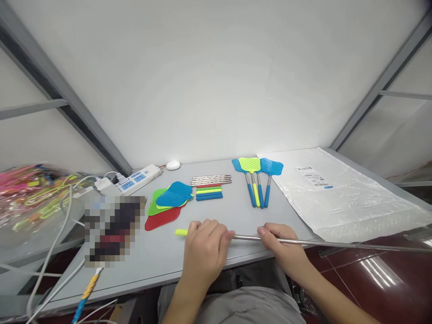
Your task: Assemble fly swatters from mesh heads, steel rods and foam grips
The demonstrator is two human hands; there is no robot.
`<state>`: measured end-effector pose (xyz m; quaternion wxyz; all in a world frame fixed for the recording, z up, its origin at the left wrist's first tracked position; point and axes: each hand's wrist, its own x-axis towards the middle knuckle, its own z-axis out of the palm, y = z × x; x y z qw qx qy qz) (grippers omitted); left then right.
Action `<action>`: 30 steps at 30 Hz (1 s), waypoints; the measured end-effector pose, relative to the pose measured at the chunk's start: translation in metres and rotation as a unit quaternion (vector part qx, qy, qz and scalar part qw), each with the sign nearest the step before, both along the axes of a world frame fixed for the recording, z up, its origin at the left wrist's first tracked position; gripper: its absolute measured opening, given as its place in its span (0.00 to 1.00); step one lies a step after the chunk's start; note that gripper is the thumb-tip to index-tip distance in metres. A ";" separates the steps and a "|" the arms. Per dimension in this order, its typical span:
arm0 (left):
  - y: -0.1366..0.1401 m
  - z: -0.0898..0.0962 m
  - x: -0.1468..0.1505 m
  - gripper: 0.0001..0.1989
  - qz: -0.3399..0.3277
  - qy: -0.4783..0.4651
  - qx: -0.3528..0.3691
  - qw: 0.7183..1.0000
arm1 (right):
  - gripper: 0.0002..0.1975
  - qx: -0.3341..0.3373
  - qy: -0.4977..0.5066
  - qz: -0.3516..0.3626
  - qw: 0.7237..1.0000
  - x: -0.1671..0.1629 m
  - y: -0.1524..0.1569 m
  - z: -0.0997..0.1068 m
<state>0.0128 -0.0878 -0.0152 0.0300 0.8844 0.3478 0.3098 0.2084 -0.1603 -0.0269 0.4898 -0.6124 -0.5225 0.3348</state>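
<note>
My left hand (206, 247) is closed around a yellow-green handle (181, 232), whose end sticks out to the left of the fist. From that fist a long metal rod (313, 242) runs to the right, past the table's edge and toward the frame's right side. My right hand (280, 245) pinches the rod partway along. Beyond my hands lie several short metal rods (211, 179) and several coloured handle sleeves (209, 193). To their left is a pile of fly swatter heads (174, 194) in blue, green, yellow and red. Several assembled fly swatters (258, 182) rest farther right.
A white plastic bag (313, 198) with a label covers the table's right side. At the left are a power strip (140, 179), cables, a white oval device (173, 165), a blurred-out patch and bagged colourful items (37, 198). A wall (216, 90) stands behind.
</note>
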 end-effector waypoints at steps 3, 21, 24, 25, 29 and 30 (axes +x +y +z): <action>0.012 -0.002 -0.016 0.19 0.063 -0.006 0.046 0.997 | 0.26 -0.012 0.010 -0.017 1.000 0.007 0.000 0.000; 0.029 0.007 -0.082 0.20 0.204 -0.058 0.138 0.968 | 0.26 0.068 0.338 -0.219 0.913 0.060 0.010 0.017; 0.027 0.001 -0.084 0.19 0.216 -0.110 0.094 0.966 | 0.24 0.065 0.332 -0.180 0.923 0.050 0.024 0.015; 0.026 -0.002 -0.085 0.17 0.223 -0.136 0.086 0.961 | 0.23 0.060 0.325 -0.165 0.929 0.043 0.030 0.014; 0.020 -0.012 -0.081 0.13 0.254 -0.294 0.021 0.921 | 0.19 0.037 0.273 -0.105 0.956 0.004 0.050 0.001; 0.020 -0.014 -0.078 0.12 0.256 -0.358 -0.018 0.898 | 0.19 0.034 0.264 -0.080 0.961 -0.007 0.054 -0.004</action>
